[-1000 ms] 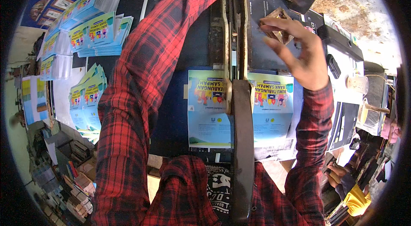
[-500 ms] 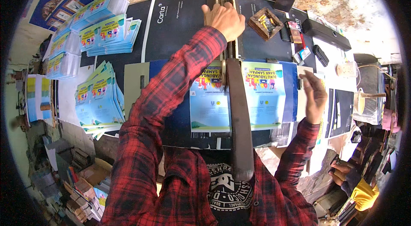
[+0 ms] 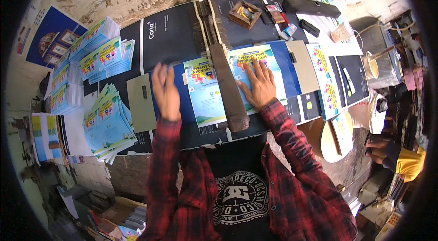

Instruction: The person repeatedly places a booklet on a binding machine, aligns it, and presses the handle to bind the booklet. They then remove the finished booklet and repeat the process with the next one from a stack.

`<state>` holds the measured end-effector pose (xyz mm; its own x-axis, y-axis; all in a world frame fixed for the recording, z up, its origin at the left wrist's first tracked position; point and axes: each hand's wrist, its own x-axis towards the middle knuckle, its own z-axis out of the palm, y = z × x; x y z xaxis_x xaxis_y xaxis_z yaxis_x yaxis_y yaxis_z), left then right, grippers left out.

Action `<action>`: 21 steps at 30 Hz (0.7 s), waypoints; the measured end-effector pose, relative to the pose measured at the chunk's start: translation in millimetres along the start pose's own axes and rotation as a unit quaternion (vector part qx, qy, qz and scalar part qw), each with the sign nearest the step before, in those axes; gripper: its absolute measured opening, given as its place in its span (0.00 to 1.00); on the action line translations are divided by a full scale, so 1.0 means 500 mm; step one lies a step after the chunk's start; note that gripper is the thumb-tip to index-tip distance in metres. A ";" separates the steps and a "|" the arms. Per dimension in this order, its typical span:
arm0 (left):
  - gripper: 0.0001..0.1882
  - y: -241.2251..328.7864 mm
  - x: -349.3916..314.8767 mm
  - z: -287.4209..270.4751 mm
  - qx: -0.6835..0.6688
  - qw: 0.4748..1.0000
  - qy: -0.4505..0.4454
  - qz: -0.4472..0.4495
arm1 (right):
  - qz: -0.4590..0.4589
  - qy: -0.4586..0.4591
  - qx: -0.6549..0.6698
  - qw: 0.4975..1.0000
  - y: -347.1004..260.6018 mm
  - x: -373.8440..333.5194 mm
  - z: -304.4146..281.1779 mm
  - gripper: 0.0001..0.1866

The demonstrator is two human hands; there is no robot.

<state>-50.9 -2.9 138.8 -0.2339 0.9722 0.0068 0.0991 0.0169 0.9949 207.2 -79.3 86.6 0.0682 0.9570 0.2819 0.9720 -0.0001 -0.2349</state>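
Note:
A printed sheet in light blue and yellow (image 3: 207, 97) lies across a blue board, under a long dark bar (image 3: 228, 88) that splits it into two halves. The bar joins a wood-and-metal frame (image 3: 210, 24) running toward the wall. My right hand (image 3: 261, 87) rests on the sheet's right half, fingers spread. Left of the sheet, my left hand (image 3: 165, 93) hovers over the blue board (image 3: 181, 102), holding nothing, its fingers loosely apart. What lies directly beneath the bar is hidden.
Fanned booklets (image 3: 107, 120) and tall booklet stacks (image 3: 93, 40) stand at the left. Another printed stack (image 3: 325, 81) lies at the right edge. Farther back are a wooden ashtray (image 3: 245, 14), a long black case (image 3: 312, 6) and a cup (image 3: 341, 32). A person (image 3: 408, 159) is behind at right.
My left hand has left the frame's far end and come back to the sheet's left. My right hand has moved left onto the sheet. The bar's near end no longer overlaps my shirt.

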 end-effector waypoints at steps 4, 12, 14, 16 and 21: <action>0.39 -0.024 -0.141 -0.060 -0.065 0.974 -0.065 -0.205 | 0.007 -0.002 -0.026 1.000 -0.005 -0.001 0.025 0.36; 0.36 -0.030 -0.145 -0.036 -0.071 0.969 -0.088 -0.220 | 0.017 -0.021 -0.039 0.999 -0.008 -0.001 0.035 0.37; 0.33 -0.023 -0.134 -0.039 -0.043 0.969 -0.090 -0.227 | 0.031 -0.026 -0.052 0.998 -0.012 0.000 0.032 0.37; 0.31 -0.049 -0.125 -0.041 0.009 0.981 -0.126 -0.145 | 0.076 -0.025 -0.059 0.995 -0.013 0.002 0.032 0.40; 0.29 -0.103 -0.138 -0.035 0.230 0.964 -0.128 0.047 | 0.170 -0.057 -0.051 0.982 -0.007 0.020 0.009 0.54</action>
<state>-56.9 -75.2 89.0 0.0379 0.9992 0.0107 0.5398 -0.0295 0.8413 203.5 -68.5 85.9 0.3738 0.9225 0.0965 0.9149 -0.3496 -0.2017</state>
